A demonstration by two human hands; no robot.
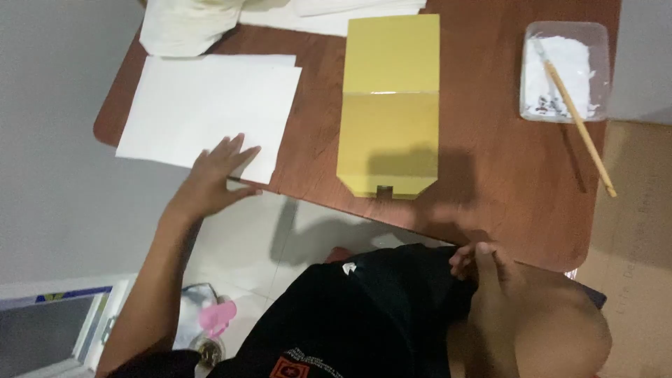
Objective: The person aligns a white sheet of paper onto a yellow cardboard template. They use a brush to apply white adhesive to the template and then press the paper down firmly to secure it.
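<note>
My left hand [218, 175] lies flat, fingers spread, on the near corner of a stack of white paper sheets [210, 105] at the left of the brown wooden table [504, 175]. My right hand [483, 266] rests against my black shirt near the table's front edge, fingers loosely curled, holding nothing that I can see. A folded yellow paper piece [389, 105] lies in the middle of the table between the two hands, its near end with cut corners and a small notch.
A clear plastic tub of white paste [565, 70] stands at the back right, with a wooden stick [581, 122] leaning out of it. More white sheets and cloth [189, 24] lie at the back. Cardboard [633, 231] is at the right; tiled floor lies below.
</note>
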